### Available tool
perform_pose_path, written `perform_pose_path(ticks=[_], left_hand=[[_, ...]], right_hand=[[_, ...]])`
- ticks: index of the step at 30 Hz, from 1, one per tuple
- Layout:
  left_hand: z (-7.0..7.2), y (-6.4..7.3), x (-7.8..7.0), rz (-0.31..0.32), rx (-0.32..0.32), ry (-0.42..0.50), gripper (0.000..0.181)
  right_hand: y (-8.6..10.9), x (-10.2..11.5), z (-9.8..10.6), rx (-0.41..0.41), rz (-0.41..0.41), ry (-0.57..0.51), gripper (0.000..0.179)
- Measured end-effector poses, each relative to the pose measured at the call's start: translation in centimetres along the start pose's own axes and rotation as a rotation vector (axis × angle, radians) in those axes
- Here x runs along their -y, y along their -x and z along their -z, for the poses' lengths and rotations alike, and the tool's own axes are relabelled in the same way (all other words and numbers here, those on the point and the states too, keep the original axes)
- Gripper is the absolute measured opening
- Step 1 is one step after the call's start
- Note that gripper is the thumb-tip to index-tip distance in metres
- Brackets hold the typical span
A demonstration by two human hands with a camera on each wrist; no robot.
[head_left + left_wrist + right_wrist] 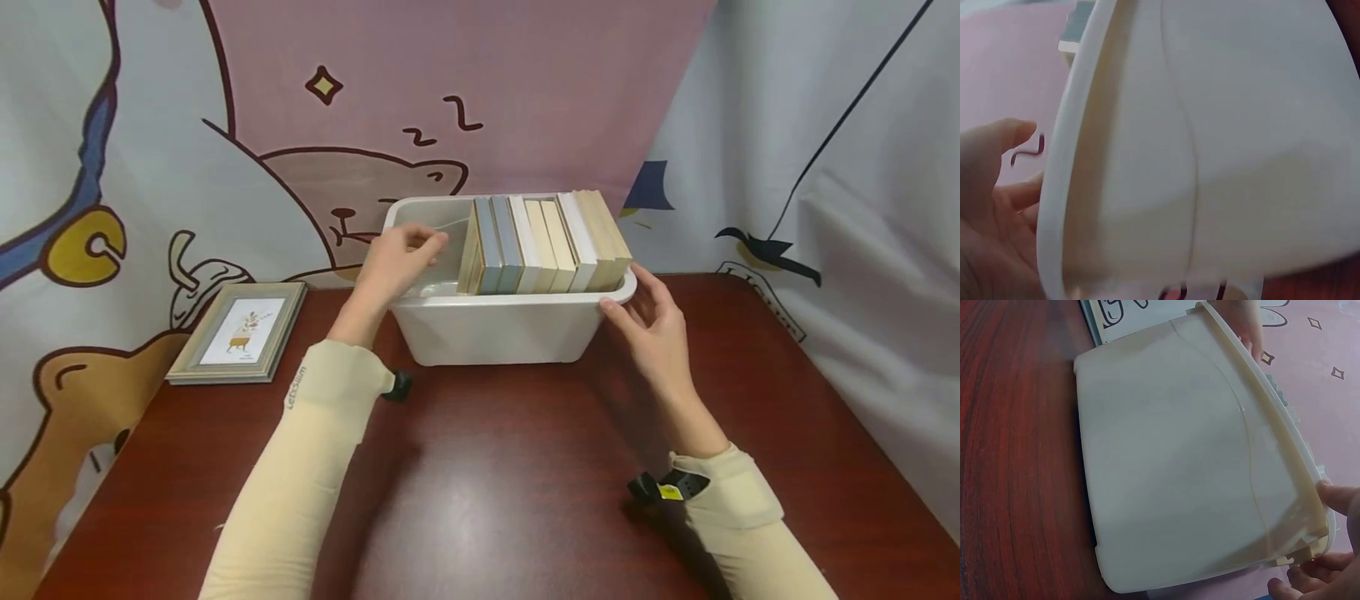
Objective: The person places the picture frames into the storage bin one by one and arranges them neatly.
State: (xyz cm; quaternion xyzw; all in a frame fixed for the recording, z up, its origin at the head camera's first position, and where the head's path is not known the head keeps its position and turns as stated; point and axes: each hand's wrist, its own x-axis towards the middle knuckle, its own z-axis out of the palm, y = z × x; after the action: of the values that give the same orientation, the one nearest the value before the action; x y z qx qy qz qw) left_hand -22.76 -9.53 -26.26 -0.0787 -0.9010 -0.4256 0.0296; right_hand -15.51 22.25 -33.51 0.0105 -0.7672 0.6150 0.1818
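Note:
A white plastic bin (pixel 495 329) stands on the table, and several flat, thick-edged pieces (pixel 536 250) are packed upright in its middle and right part. They are blue-grey, white and cream. My left hand (pixel 401 257) hovers over the bin's left end with bent fingers. In the left wrist view, that hand (pixel 997 206) shows a gap between thumb and fingers, nothing in it. At the front right corner my right hand (pixel 656 325) grips the bin's rim, thumb in front and fingers around the side. The right wrist view shows its thumb (pixel 1338 497) on the rim.
A picture frame (pixel 236 333) with a small plant drawing lies flat on the dark red wooden table (pixel 480 483), left of the bin. Behind the table hangs a cloth (pixel 540 92) printed with cartoon animals.

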Motion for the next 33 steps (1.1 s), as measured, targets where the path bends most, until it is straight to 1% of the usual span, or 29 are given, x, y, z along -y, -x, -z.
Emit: perform_pose_path(ticks=[4,6,9,12,16,21,24,29,32,33], left_hand=[[1.6,0.2,1.5,-0.028,-0.171,0.064,0.034],[2.5,0.3,2.3,-0.029,-0.230,0.117,0.033],[3.8,0.6,3.6,-0.008,-0.288,0.165,0.031],[5.1,1.0,5.2,0.017,-0.321,0.194,0.030],[6.5,1.6,7.6,0.079,-0.355,0.202,0.029],[7.6,2.3,10.8,0.153,-0.392,0.211,0.020],[7.9,2.8,12.5,0.207,-0.411,0.202,0.014],[8.1,3.4,15.1,0.292,-0.439,0.173,0.009],[8.0,3.7,16.5,0.331,-0.448,0.153,0.010],[7.9,3.8,16.9,0.341,-0.451,0.145,0.013]], right_hand=[[0.0,-0.1,0.0,0.001,0.008,0.002,0.066],[-0.1,-0.1,0.0,-0.001,0.009,0.000,0.066],[-0.1,-0.1,0.0,-0.003,0.008,-0.001,0.066],[-0.2,-0.1,0.0,-0.006,0.004,0.003,0.066],[-0.1,-0.1,0.1,-0.003,0.002,0.009,0.066],[-0.1,-0.1,0.0,-0.001,0.004,0.009,0.065],[-0.2,0.0,0.0,-0.001,0.003,0.001,0.065],[-0.2,0.0,0.0,0.002,0.000,0.003,0.066],[-0.2,0.0,0.1,0.005,-0.001,0.010,0.066],[-0.2,0.0,0.1,0.006,-0.001,0.011,0.066]])
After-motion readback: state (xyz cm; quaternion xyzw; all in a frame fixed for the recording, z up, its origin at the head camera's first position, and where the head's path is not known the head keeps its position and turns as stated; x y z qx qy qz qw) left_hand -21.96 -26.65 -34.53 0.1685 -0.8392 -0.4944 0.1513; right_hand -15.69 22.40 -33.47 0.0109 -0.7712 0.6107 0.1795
